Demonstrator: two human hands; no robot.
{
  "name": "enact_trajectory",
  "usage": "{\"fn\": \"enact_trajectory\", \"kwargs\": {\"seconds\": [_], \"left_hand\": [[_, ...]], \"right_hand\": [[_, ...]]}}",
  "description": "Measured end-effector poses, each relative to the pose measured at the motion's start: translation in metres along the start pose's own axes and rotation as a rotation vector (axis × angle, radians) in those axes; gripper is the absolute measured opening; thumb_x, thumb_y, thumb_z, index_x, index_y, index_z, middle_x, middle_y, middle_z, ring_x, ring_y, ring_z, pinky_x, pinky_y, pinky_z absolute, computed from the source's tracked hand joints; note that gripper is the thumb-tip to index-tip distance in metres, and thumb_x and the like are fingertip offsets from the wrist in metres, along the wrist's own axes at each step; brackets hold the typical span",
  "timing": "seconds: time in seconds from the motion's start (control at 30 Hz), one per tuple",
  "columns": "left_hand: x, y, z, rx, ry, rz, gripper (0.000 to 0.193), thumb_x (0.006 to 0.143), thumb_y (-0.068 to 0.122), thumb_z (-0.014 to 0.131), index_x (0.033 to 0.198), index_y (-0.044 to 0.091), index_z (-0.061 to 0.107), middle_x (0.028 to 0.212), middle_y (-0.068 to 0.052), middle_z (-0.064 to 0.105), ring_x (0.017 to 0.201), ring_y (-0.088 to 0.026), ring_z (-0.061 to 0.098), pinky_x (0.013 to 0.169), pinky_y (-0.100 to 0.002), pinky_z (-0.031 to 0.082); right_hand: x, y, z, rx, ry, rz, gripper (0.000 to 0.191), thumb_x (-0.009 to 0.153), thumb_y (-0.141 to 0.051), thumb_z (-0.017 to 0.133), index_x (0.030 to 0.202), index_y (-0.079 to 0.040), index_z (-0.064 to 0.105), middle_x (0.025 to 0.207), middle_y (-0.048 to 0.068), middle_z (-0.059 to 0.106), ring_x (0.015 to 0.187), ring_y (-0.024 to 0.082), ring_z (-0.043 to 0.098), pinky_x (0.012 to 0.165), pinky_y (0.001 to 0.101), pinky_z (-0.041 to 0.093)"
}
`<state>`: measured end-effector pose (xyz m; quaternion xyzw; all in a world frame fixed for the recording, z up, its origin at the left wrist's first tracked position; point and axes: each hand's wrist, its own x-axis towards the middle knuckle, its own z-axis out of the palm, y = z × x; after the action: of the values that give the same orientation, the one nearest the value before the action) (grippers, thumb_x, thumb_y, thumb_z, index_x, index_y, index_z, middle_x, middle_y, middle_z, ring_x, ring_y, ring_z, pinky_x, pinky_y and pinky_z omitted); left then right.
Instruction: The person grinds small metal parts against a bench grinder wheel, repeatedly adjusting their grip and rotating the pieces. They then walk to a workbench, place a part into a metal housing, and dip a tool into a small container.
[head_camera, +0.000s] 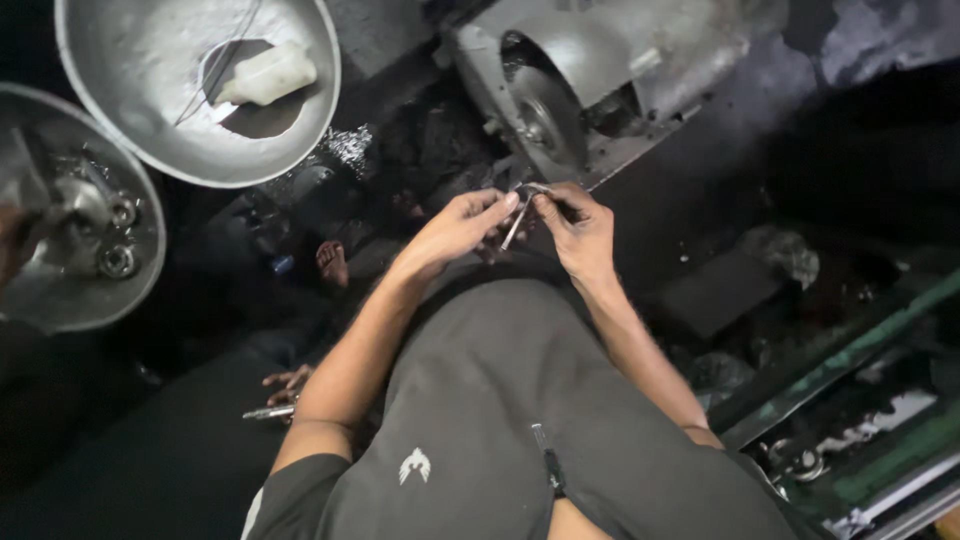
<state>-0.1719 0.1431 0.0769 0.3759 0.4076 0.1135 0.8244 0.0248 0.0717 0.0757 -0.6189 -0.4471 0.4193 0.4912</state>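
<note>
Both hands pinch 1 thin metal rod (513, 228) — left hand (458, 228) steadying, right hand (578, 228) gripping — motor housing (590, 70) at 12 o'clock.

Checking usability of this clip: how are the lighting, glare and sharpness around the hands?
Head view: dim overall, floor nearly black; left hand, right hand and the thin metal piece are lit and fairly sharp; mild glare on the metal basin; frame edges soft and curved.
</note>
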Motion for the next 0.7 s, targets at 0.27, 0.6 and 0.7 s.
{"fn": "enact_trajectory", "kwargs": {"seconds": [0.27,0.6,0.7], "left_hand": [[0.018,0.004,0.033,-0.049,-0.138,0.08,0.038,0.108,0.035,0.052,0.11,0.002,0.069,0.088,-0.006,0.074,0.068,-0.01,0.065,0.06,-0.026,0.055],[0.05,-0.009,0.049,-0.129,-0.023,0.276,0.036,0.109,0.026,0.049,0.121,-0.003,0.068,0.105,-0.01,0.077,0.09,-0.014,0.071,0.072,-0.028,0.059],[0.043,-0.011,0.045,-0.059,0.023,0.287,0.037,0.11,0.026,0.049,0.118,-0.004,0.07,0.103,-0.011,0.078,0.09,-0.014,0.072,0.073,-0.028,0.059]], "right_hand": [[0.003,0.019,-0.023,-0.116,0.334,0.042,0.008,0.1,0.001,0.078,0.106,0.006,0.075,0.096,0.008,0.069,0.081,0.01,0.054,0.073,0.0227,0.044],[0.029,0.022,-0.036,-0.143,0.319,-0.039,0.015,0.099,0.0,0.073,0.114,0.005,0.073,0.1,0.006,0.077,0.089,0.007,0.069,0.081,0.0223,0.056],[0.027,0.027,-0.036,-0.159,0.291,-0.049,0.015,0.098,0.0,0.073,0.112,0.004,0.073,0.098,0.005,0.076,0.088,0.006,0.068,0.08,0.0221,0.055]]}}
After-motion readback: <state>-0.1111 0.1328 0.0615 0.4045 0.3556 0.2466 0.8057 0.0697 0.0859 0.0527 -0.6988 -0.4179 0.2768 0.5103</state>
